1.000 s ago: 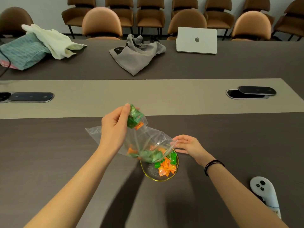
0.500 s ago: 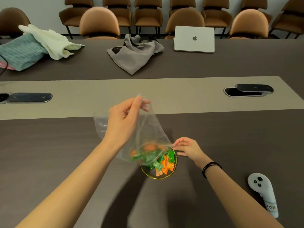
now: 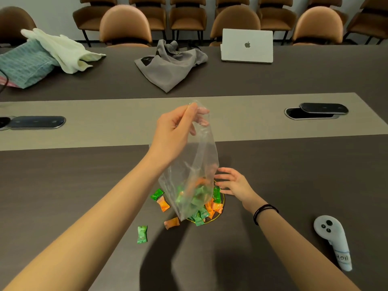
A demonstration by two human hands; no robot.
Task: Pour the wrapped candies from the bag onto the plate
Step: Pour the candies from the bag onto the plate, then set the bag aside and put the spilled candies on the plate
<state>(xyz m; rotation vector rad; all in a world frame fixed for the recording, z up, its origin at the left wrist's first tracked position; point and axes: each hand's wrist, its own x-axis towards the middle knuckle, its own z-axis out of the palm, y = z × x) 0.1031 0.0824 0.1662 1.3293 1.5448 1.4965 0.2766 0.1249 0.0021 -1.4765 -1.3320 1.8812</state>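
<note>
Head view here, looking down over both forearms. The left hand (image 3: 175,131) has the clear bag (image 3: 193,171) pinched by its closed bottom end between thumb and fingertips, lifted high so the mouth hangs down over the plate (image 3: 222,203). Makes sense: hold it upside down and gravity does the work. The film is thin, crinkly and floppy, so it folds in on itself, and I'd guess that's why a few pieces look hung up near the mouth.

The right hand (image 3: 232,182) sits just beside the plate's far right edge, fingers spread and loose, holding nothing. To me it reads as guarding that side, or about to steady the bag opening.

The wrapped candies (image 3: 206,213) are small pillow-shaped packets, shiny green and orange, with crimped ends. Most are heaped on the plate, partly under the bag. The plate looks like a small clear glass dish with a yellowish rim, and it's mostly hidden.

Not all of them landed, though. On the dark matte worktop (image 3: 84,185) there's a green one (image 3: 157,194) and an orange one (image 3: 163,204) just left of the plate, another orange one (image 3: 171,223) near its front, and a green straggler (image 3: 142,234) further out. Slick wrappers plus a small shallow dish means they'll skid off easily.

So pouring is nearly done, but strays need collecting.
</note>
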